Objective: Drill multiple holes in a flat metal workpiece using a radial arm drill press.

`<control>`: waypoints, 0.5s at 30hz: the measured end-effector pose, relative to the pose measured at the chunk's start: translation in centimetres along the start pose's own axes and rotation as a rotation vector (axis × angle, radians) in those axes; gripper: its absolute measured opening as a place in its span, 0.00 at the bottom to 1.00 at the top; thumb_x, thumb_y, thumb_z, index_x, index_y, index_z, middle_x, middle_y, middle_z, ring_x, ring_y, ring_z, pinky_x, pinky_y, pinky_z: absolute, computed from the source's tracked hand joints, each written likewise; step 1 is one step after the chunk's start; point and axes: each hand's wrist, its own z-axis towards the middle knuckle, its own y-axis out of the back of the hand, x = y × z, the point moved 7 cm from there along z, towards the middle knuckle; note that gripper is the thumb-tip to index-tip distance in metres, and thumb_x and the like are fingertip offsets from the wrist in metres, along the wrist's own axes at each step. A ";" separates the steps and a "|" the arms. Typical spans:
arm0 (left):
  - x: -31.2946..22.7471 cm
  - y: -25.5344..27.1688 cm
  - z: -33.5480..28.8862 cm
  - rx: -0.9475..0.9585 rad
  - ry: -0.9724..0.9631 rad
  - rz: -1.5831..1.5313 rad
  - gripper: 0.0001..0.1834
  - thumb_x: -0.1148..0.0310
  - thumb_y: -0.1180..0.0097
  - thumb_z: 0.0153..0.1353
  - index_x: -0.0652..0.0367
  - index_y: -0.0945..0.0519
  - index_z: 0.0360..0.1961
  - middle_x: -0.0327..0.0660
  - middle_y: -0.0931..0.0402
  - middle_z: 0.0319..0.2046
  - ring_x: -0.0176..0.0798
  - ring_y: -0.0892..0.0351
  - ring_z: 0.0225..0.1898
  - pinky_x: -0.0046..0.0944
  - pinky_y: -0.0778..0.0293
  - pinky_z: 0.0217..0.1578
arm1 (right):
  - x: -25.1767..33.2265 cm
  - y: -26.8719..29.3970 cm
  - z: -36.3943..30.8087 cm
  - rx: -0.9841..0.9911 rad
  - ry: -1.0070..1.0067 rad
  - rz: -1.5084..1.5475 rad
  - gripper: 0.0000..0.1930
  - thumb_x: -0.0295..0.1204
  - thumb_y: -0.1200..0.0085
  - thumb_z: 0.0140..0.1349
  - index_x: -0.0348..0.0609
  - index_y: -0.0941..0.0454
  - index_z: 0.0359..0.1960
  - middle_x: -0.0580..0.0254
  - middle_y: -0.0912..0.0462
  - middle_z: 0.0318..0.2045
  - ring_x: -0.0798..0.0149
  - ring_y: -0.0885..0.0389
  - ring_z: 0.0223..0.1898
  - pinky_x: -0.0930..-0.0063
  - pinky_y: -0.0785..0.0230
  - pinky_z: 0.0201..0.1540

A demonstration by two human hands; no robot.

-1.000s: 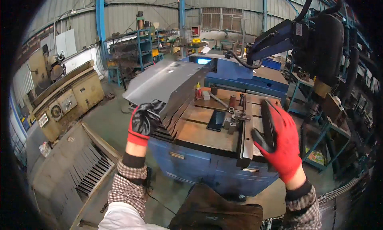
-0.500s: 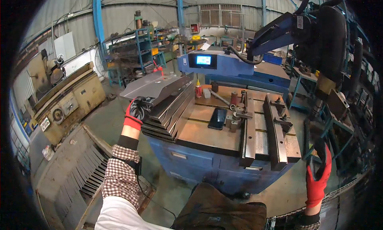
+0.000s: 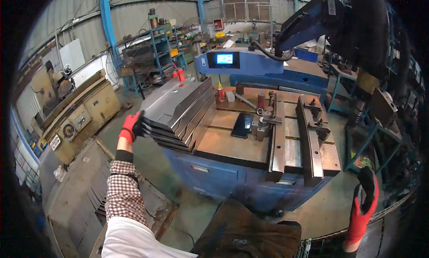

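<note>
My left hand (image 3: pixel 132 126), in a red glove with a black palm, is at the near left corner of a stack of bent grey metal plates (image 3: pixel 174 107). Its fingers reach toward the plate edges and look extended, touching or very near them. The top plate lies level on the others, at the left end of a blue machine table. Low at the right, my right hand (image 3: pixel 364 204), gloved the same way, is raised beside the table. Thumb and fingers stand apart with nothing between them.
On the tabletop (image 3: pixel 223 148) lie a black phone (image 3: pixel 242 125), a wrench (image 3: pixel 250 104), a small yellow-tipped bottle (image 3: pixel 220 92) and two clamped steel bars (image 3: pixel 278 146). A lit screen (image 3: pixel 224 59) stands behind. A thick blue machine arm (image 3: pixel 308 27) hangs at upper right.
The top plate, tilted up in my left hand before, now lies flush on the stack. My left hand has moved left and slightly down; my right hand has shifted slightly right and down.
</note>
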 end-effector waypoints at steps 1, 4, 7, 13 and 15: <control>-1.2 2.6 -0.7 -0.089 -0.193 0.024 0.21 0.55 0.44 0.71 0.66 0.20 0.47 0.51 0.15 0.39 0.50 0.15 0.34 0.49 0.17 0.35 | -0.2 -0.1 -0.4 0.013 -0.023 0.056 0.29 0.17 0.50 0.65 0.34 0.35 0.70 0.47 0.28 0.66 0.54 0.25 0.64 0.61 0.38 0.69; -4.7 3.0 -3.7 -0.312 -0.833 0.214 0.25 0.59 0.40 0.68 0.67 0.24 0.58 0.52 0.18 0.53 0.49 0.17 0.51 0.46 0.21 0.52 | -0.6 0.3 -1.5 0.023 -0.079 0.173 0.29 0.19 0.52 0.65 0.33 0.35 0.70 0.47 0.28 0.66 0.54 0.24 0.63 0.61 0.38 0.69; -4.6 -10.4 -8.2 -0.328 -1.056 0.612 0.39 0.69 0.34 0.57 0.60 0.33 0.71 0.51 0.30 0.68 0.50 0.32 0.69 0.47 0.39 0.70 | -0.8 1.9 -1.5 -0.015 -0.047 0.067 0.27 0.21 0.52 0.67 0.33 0.34 0.69 0.47 0.28 0.66 0.54 0.24 0.63 0.61 0.38 0.69; 0.2 -14.7 -5.9 -0.577 -1.101 1.117 0.41 0.60 0.27 0.47 0.55 0.26 0.64 0.50 0.25 0.61 0.55 0.28 0.64 0.56 0.43 0.71 | 1.2 5.1 -0.8 -0.029 -0.042 0.022 0.23 0.25 0.54 0.73 0.32 0.32 0.67 0.48 0.26 0.64 0.55 0.26 0.64 0.61 0.37 0.69; 0.3 -15.3 -4.8 -0.609 -1.099 1.088 0.37 0.60 0.27 0.47 0.55 0.23 0.61 0.48 0.22 0.58 0.54 0.26 0.62 0.56 0.43 0.71 | 2.1 8.1 -2.6 -0.111 -0.102 -0.102 0.22 0.25 0.53 0.73 0.36 0.31 0.67 0.48 0.26 0.65 0.54 0.25 0.63 0.61 0.35 0.68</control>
